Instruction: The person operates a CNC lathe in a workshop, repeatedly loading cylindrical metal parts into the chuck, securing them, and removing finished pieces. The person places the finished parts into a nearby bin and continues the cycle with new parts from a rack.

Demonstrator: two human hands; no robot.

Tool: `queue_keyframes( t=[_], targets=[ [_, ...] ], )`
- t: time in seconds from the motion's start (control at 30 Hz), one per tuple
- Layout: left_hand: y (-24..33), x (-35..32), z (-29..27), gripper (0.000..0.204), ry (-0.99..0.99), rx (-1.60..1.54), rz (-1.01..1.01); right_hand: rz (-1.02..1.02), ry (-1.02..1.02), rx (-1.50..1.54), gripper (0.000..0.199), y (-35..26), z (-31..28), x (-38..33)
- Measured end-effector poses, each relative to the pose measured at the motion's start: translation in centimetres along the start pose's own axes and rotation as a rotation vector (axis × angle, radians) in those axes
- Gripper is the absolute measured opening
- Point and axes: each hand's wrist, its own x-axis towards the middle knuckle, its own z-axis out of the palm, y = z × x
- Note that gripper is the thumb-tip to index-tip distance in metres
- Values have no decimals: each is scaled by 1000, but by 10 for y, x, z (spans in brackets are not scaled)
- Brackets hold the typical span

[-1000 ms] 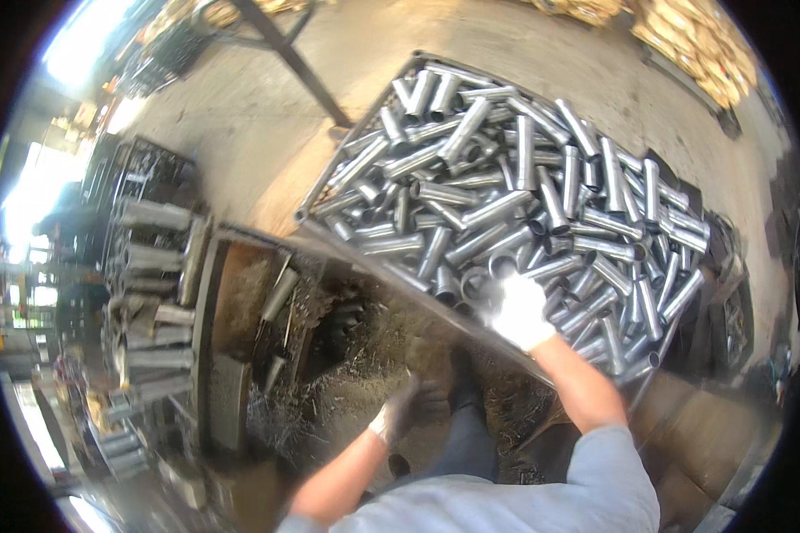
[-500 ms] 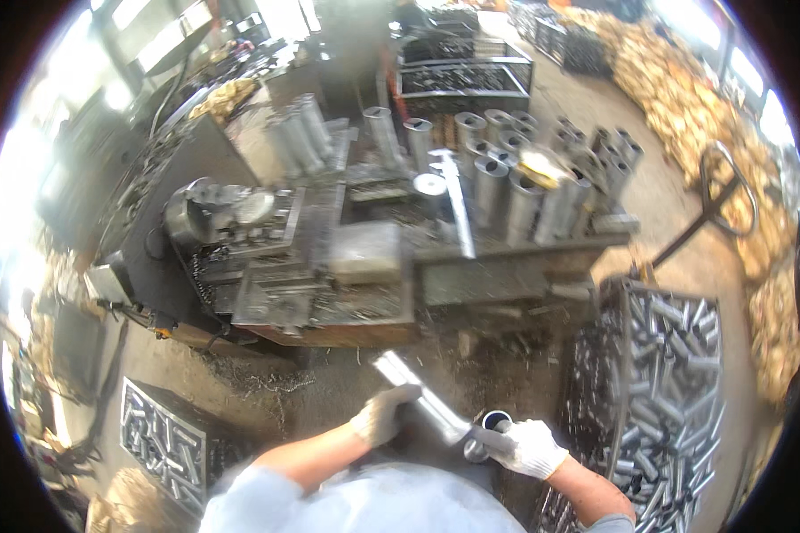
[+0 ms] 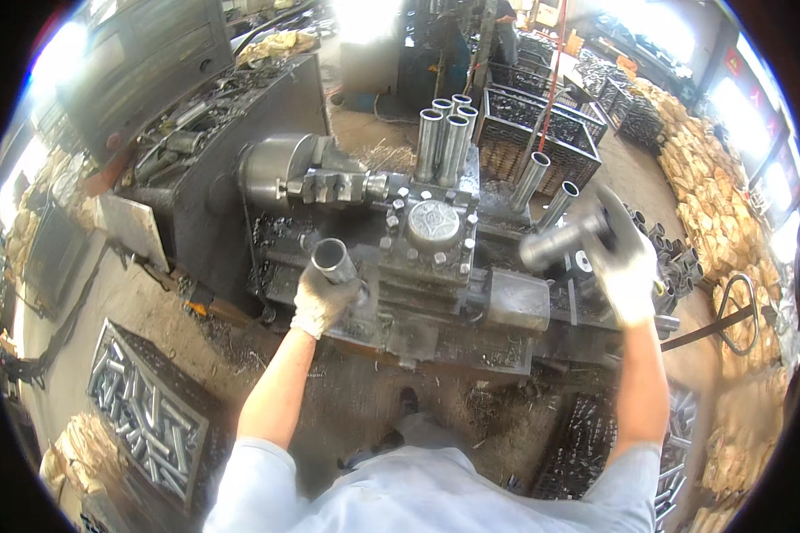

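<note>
My left hand (image 3: 322, 300), in a white work glove with darkened fingers, is wrapped round a short, shiny metal tube (image 3: 332, 261). The tube tilts slightly, its open end up, in front of the lathe's square tool post (image 3: 432, 224). Out to the right, my gloved right hand (image 3: 627, 271) is smeared by motion. A blurred metal cylinder (image 3: 556, 242) with a rounded end juts leftward from its fingers, which seem closed on it. The lathe chuck (image 3: 276, 169) sits left of the tool post, and several upright tubes (image 3: 453, 147) stand behind the post.
Two more tubes (image 3: 531, 182) stand upright at the back right, with other tubes (image 3: 676, 253) beyond my right hand. A crate of metal pieces (image 3: 142, 417) lies low left; another crate (image 3: 587, 444) is low right. Stacked sacks (image 3: 711, 178) line the right side.
My view has shifted toward the lathe. My hands, earlier close together at a tube in front of my body, are now far apart over the machine, the left holding a tube upright.
</note>
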Motion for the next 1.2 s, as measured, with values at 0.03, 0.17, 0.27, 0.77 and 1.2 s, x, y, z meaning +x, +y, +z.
queue_keyframes(
  t=[0.03,0.17,0.27,0.77,1.2],
  targets=[
    [-5,8,10,41,1,46,-19,66,-75,-9,59,8,19,26],
    [-29,24,31,54,-148,68,74,-33,-118,-132,66,43,134,108],
    [-41,30,34,53,-185,54,33,10,-250,-145,73,66,212,146],
    [-57,170,-87,100,212,822,680,13,-214,-453,67,8,280,198],
    [70,298,-115,106,-417,1146,601,-181,-1456,-55,75,-102,371,187]
  ],
)
